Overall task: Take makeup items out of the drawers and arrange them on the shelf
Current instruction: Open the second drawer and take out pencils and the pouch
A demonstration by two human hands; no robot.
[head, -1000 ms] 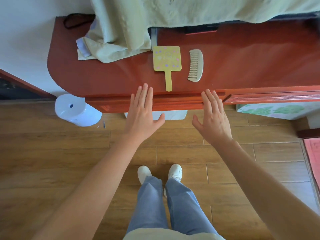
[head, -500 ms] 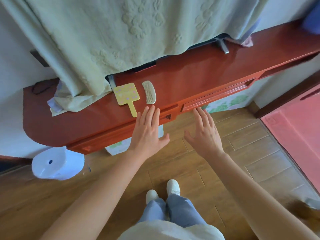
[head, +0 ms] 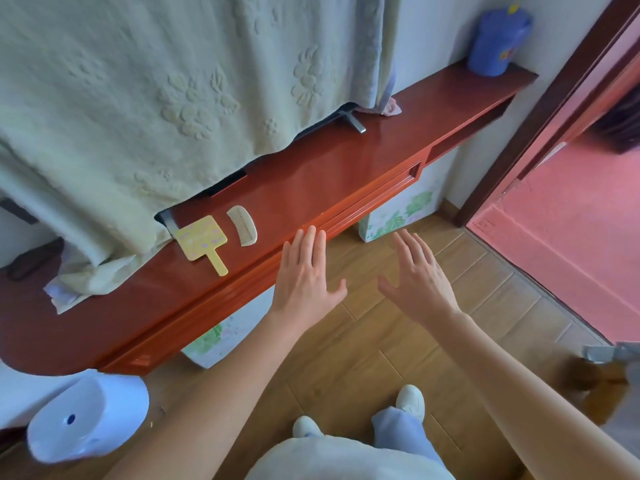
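Note:
A long red wooden shelf runs from lower left to upper right, with closed drawers along its front edge. On it lie a yellow hand mirror with pastel dots and, just right of it, a cream comb. My left hand is flat and open, its fingertips at the shelf's front edge right of the mirror handle. Held apart from the shelf, my right hand hovers open over the wooden floor. Both hands hold nothing.
A pale green embossed cloth drapes over a screen on the shelf. A blue container stands at the far right end. Floral boxes sit under the shelf, a white device on the floor at left. A doorway with pink floor opens at right.
The view has swung right and upward, showing more of the shelf's right end and the doorway. Both open hands stay in front of the drawers, shifted right of the mirror and comb.

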